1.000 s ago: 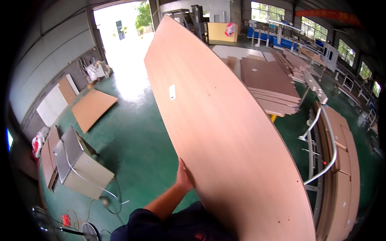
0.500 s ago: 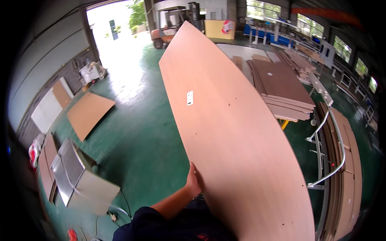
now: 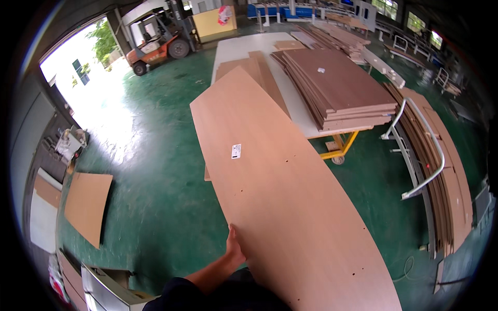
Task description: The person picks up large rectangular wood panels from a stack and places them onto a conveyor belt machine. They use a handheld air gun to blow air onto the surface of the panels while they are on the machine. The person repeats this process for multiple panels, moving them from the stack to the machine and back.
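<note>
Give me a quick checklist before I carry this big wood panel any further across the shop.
1. Left hand gripping the panel at its left edge: ok.
2. Right hand on the panel: cannot tell, out of view.
3. Green floor directly left of the panel free of obstacles: ok.
4. Path ahead: not ok, stacked boards on a yellow cart lie beyond the far end.
5. Forklift well away: ok.
</note>
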Motion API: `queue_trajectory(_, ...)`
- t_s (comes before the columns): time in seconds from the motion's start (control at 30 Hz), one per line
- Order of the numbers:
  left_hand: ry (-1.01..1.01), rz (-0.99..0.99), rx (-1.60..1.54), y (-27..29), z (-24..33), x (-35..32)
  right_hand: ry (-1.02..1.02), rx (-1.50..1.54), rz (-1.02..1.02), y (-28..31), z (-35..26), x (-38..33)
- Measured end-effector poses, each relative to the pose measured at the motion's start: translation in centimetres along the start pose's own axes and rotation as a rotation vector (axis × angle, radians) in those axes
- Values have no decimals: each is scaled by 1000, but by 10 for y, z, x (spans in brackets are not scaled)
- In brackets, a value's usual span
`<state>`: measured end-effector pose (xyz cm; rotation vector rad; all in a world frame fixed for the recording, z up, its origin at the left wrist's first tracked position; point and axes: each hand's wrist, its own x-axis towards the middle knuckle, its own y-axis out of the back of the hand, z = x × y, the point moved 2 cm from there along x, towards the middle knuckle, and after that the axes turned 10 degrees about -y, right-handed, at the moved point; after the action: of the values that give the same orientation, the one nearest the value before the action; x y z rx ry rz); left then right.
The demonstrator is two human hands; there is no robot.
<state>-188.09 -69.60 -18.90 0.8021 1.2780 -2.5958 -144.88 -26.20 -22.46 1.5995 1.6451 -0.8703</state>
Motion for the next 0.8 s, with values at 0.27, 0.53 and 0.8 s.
queue_trajectory(0.27,-11,10,207,49,15,52,-7,193,233,90,89,-69)
queue_trajectory(0.53,33,-161,100,67,38,28,148,192,238,202,180,-161)
queue_trajectory(0.8,112,-313,215,96,53,43,-51,401,350,182,257,-187)
